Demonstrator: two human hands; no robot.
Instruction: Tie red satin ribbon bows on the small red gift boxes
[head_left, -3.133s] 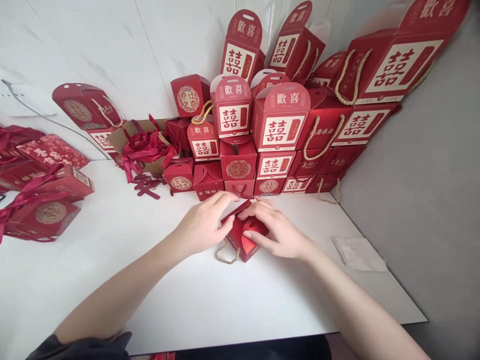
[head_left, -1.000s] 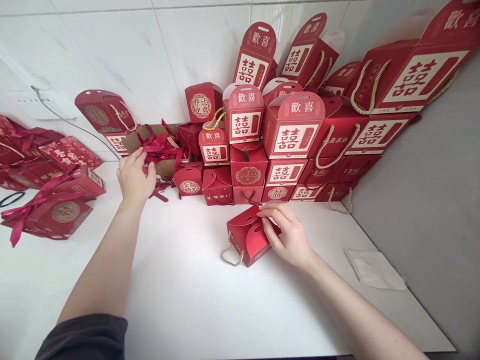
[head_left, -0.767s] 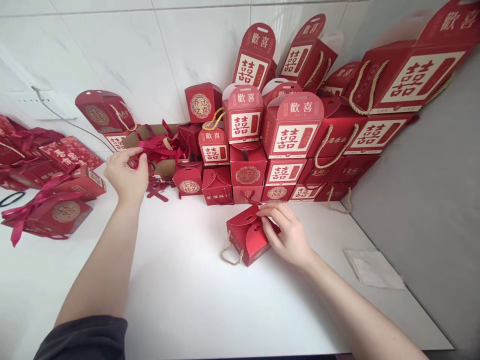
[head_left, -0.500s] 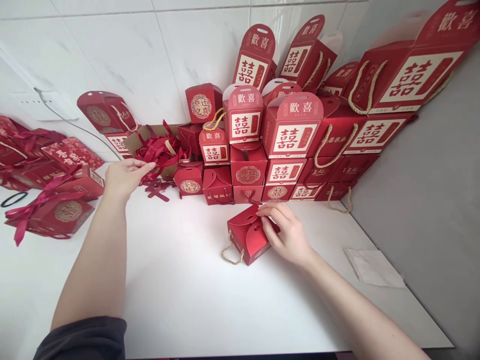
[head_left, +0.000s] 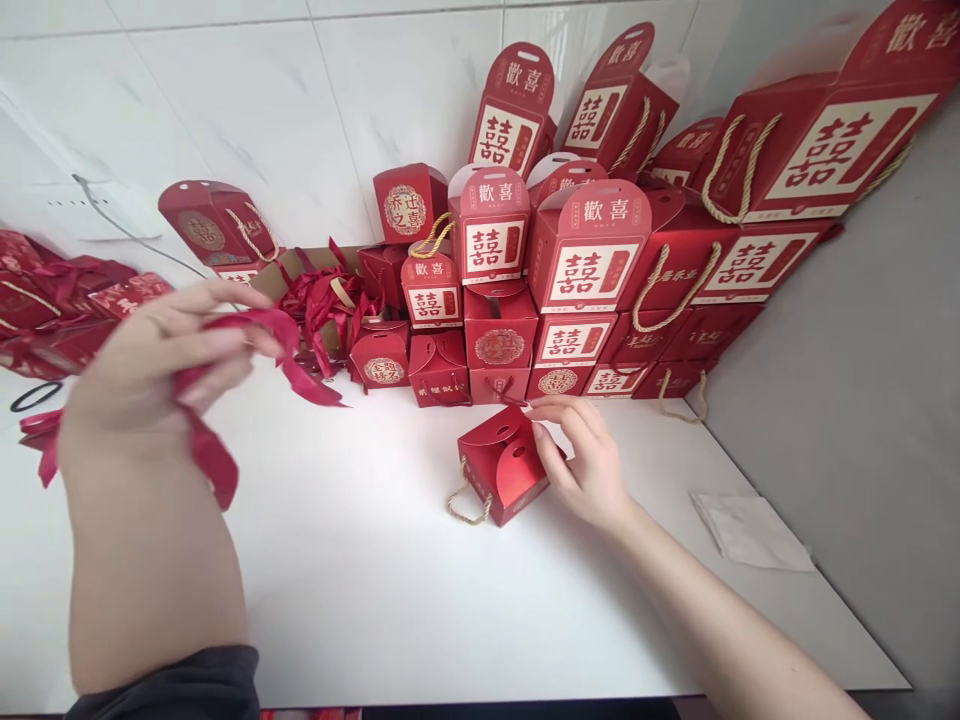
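Note:
My left hand (head_left: 176, 350), a little blurred, is raised over the left of the table with its fingers closed on a dark red ribbon (head_left: 300, 375). The ribbon's ends hang down on both sides of the fingers. A small red box (head_left: 499, 465) with a gold rope handle (head_left: 469, 505) sits upright on the white table, its curved top flaps folded over. My right hand (head_left: 581, 460) grips the right edge of this box, thumb and fingers at its top. Behind my left hand, a cardboard box (head_left: 274, 280) holds a heap of dark red ribbons (head_left: 322, 300).
Stacked red gift boxes (head_left: 592, 275) stand along the back wall. More boxes (head_left: 67, 345), some tied with ribbon, are at the far left beside a black ring (head_left: 36, 397). A white folded sheet (head_left: 750, 530) lies at the right.
My left hand has moved left and toward me from beside the ribbon heap, and a ribbon now hangs from it. My right hand stays at the small box.

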